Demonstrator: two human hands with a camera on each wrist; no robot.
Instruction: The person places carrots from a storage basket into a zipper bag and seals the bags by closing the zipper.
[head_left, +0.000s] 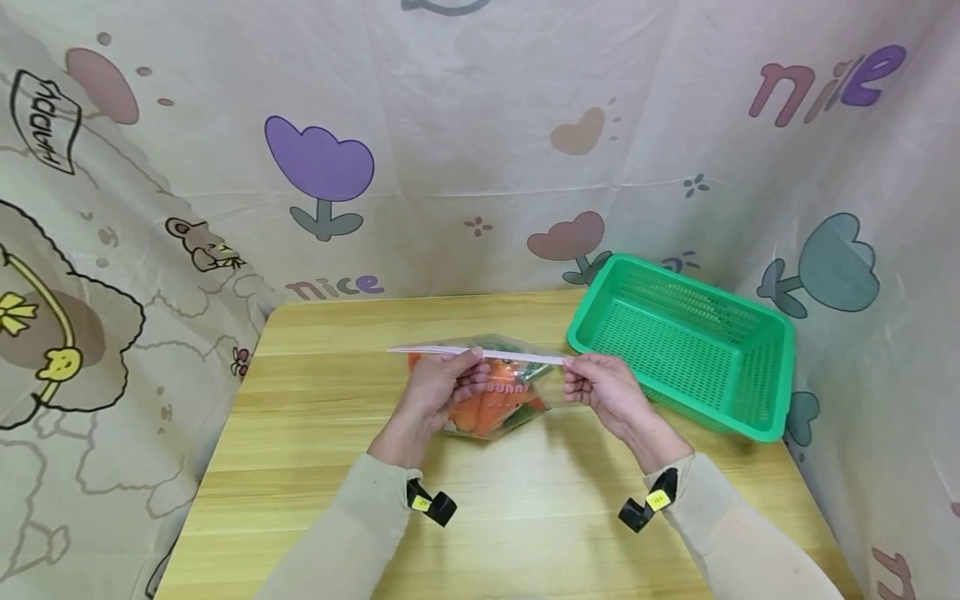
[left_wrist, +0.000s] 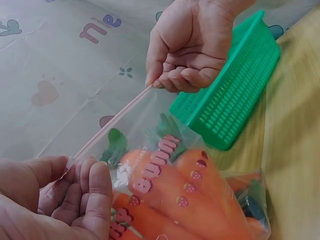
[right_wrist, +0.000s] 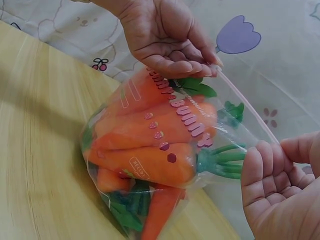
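Observation:
A clear zipper bag with pink lettering and strawberry prints holds several orange carrots with green tops. Its pale pink zip strip is stretched straight between both hands. My left hand pinches the strip at a small whitish slider, thumb on top and fingers curled beneath. At the strip's right end, my right hand pinches the corner between thumb and forefinger. The bag's body hangs below the strip, close over the table, its carrots bunched together. Part of the bag is hidden behind my left hand in the head view.
A green perforated plastic basket stands at the table's right rear, just beyond my right hand. The wood-grain table reaches back to a printed cloth, which also hangs at both sides. Each wrist wears a small black camera.

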